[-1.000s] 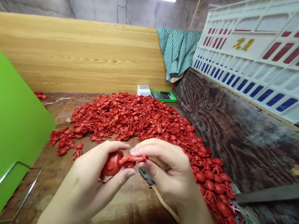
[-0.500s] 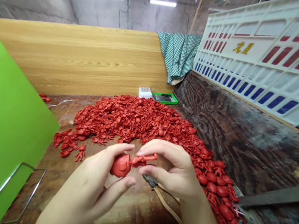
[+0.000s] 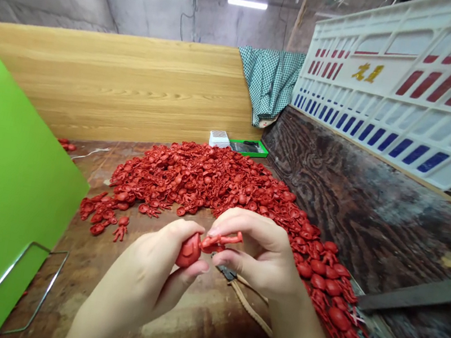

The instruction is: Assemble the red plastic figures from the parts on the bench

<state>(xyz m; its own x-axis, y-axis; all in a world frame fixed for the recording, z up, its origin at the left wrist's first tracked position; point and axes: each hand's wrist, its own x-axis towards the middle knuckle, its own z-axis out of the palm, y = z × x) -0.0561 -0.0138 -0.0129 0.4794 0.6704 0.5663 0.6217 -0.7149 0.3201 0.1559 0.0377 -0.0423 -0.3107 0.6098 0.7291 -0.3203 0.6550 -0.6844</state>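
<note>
holding red plastic figure parts point(image 3: 218, 241)

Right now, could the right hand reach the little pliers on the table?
Probably yes. The right hand is just above the small pliers, with nothing between them on the wooden tabletop. But its fingers are pinching the red moulded figure, so it would likely need to let go first.

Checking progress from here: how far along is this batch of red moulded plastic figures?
Early, it seems. Possibly done: a small red cluster apart from the rest. In hand: one round-headed red figure, held by the left hand, pinched by the right hand. Remaining: the large heap of red figures.
</note>
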